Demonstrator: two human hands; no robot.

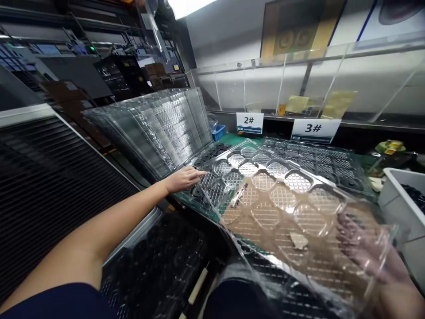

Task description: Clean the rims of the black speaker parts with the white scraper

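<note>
A large clear plastic tray (282,195) with rows of round pockets is held tilted above the workbench; its near right part is blurred. My right hand (357,239) shows through the plastic at the tray's right side, gripping it from behind. My left hand (184,179) reaches to the tray's left edge with the index finger stretched out and the other fingers slightly bent. Its fingertip is at the edge; whether it touches cannot be made out. Beneath and beside lie trays of black round parts (212,153), partly covered by the clear tray.
A tall stack of clear trays (166,128) stands at the back left. Behind are signs marked 2# (249,123) and 3# (315,131), and another filled tray (312,159). A white bin (403,190) stands at right; black parts (159,266) lie below left.
</note>
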